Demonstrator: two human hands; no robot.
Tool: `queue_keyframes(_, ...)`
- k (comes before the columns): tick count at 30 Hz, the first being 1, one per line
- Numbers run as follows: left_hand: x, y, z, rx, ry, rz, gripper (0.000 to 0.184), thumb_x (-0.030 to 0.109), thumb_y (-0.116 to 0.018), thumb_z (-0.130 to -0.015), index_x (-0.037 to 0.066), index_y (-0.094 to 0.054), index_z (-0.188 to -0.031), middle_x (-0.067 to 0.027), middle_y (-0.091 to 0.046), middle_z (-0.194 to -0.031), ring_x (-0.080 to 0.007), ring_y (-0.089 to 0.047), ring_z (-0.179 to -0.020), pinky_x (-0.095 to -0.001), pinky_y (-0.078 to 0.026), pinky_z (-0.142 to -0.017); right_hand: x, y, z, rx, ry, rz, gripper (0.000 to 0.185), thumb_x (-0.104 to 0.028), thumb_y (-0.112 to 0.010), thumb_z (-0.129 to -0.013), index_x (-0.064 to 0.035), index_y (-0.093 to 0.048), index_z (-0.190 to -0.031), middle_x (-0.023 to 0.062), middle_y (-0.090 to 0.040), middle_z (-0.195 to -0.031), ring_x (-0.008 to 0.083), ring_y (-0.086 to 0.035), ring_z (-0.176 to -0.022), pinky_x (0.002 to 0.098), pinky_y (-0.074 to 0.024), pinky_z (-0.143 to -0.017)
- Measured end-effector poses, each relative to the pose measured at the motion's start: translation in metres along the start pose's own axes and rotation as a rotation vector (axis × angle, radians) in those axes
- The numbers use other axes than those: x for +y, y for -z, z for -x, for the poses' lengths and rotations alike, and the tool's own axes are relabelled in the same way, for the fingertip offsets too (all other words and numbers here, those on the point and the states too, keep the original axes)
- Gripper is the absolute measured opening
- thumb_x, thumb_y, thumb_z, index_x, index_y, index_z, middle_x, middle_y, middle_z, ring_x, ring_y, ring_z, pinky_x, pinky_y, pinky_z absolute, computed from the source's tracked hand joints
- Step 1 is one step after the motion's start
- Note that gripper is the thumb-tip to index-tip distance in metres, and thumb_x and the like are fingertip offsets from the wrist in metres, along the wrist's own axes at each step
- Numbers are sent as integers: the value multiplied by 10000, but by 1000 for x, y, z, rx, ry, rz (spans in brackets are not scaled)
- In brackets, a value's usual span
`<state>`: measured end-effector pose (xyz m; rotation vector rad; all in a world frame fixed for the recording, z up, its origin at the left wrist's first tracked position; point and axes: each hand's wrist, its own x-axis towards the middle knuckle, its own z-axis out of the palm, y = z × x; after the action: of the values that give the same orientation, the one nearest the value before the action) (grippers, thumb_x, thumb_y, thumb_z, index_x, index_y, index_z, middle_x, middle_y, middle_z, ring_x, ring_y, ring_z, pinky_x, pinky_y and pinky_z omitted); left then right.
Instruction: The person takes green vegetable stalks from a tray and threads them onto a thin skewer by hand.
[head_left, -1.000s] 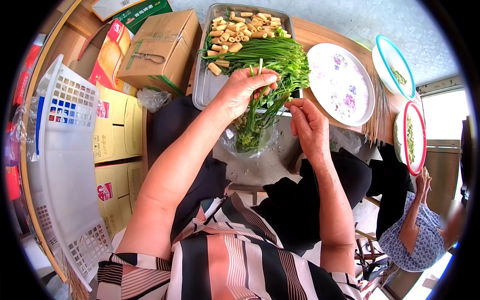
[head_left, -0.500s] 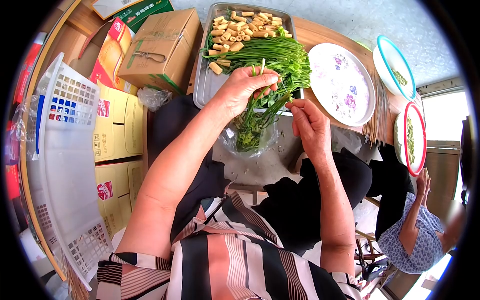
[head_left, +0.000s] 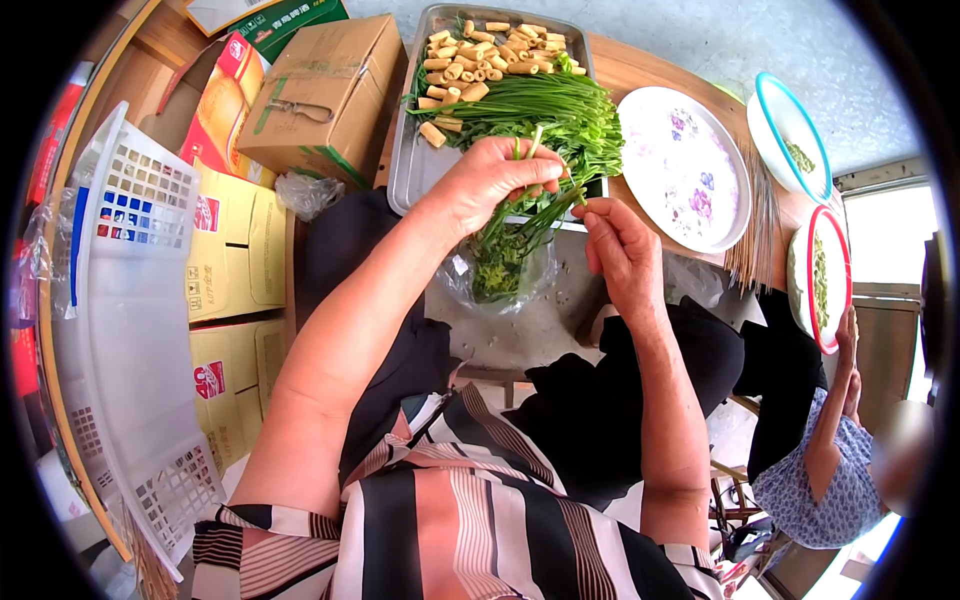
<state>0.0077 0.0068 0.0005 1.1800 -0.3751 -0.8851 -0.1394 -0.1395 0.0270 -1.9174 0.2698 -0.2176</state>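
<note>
The left hand point(head_left: 488, 185) grips green stems point(head_left: 545, 215) above the plastic bag point(head_left: 540, 276), apparently steadying them while the right hand point(head_left: 625, 252) pinches one end; the metal tray point(head_left: 410, 165) sits just on the far side, probably for easy reach.

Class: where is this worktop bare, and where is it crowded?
Bare: the flowered plate, between tray and sticks; the tray's near-left corner, between rim and left hand; the wooden strip bordered by tray and plate. Crowded: most of the tray, with tan rolls and greens.
</note>
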Motion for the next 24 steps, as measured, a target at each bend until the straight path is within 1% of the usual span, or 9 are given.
queue_keyframes(3,-3,-7,1,-29,17,-17,191,183,-701,-836,36,-673,-954,-7,-647,-807,-64,-577,-739,-194,-440,-677,1,0,-3,-1,0,-1,118,-92,-533,-932,-16,-621,-952,0,-474,-543,64,-441,-496,238,-359,-476)
queue_keyframes(7,-7,-13,1,19,-78,-241,166,163,-686,-845,21,-688,-931,30,-610,-804,-39,-526,-746,-206,-426,-669,1,-2,-4,14,-32,31,116,-101,-537,-933,-23,-623,-940,-8,-472,-544,59,-435,-497,238,-354,-472)
queue_keyframes(9,-12,-13,-2,85,-214,-492,184,166,-675,-855,8,-686,-950,21,-609,-826,-51,-524,-761,-237,-439,-688,4,-2,-6,53,-76,-22,118,-113,-548,-934,-22,-623,-933,-23,-474,-554,49,-422,-497,226,-342,-470)
queue_keyframes(13,-16,-15,-1,122,-334,-768,229,220,-614,-906,-2,-667,-929,-41,-571,-803,-127,-537,-747,-284,-441,-702,13,8,-14,148,-140,-240,132,-141,-589,-928,-14,-624,-936,-70,-487,-605,18,-385,-507,188,-301,-466)
queue_keyframes(14,-16,-17,0,78,-318,-781,250,245,-590,-920,1,-647,-913,-75,-547,-793,-171,-544,-736,-301,-436,-688,17,6,-14,157,-131,-310,142,-139,-617,-914,-2,-621,-951,-74,-513,-646,3,-380,-528,174,-288,-474)
queue_keyframes(17,-22,-26,3,-2,-341,-936,259,246,-591,-918,-9,-609,-879,-93,-533,-780,-197,-535,-718,-323,-429,-665,18,-1,-15,170,-104,-309,125,-119,-630,-902,-8,-622,-959,-64,-546,-678,-3,-400,-560,168,-304,-496)
queue_keyframes(21,-24,-34,4,-98,-319,-805,278,242,-580,-924,-26,-556,-856,-109,-504,-761,-219,-513,-693,-352,-420,-647,15,-1,-16,149,-102,-331,109,-107,-642,-890,-10,-622,-935,-65,-572,-699,-3,-430,-596,156,-326,-531)
queue_keyframes(23,-22,-32,3,-115,-298,-851,279,252,-555,-945,-22,-598,-914,-95,-545,-788,-198,-542,-722,-331,-446,-671,19,2,-17,178,-114,-326,108,-113,-643,-891,-12,-622,-920,-67,-558,-685,-1,-424,-584,160,-321,-519)
queue_keyframes(24,-25,-30,2,-43,-357,-767,287,259,-537,-957,-18,-611,-954,-82,-566,-811,-175,-556,-743,-311,-460,-691,20,4,-18,207,-125,-321,109,-119,-643,-891,-13,-622,-905,-70,-545,-670,1,-417,-571,164,-316,-508)
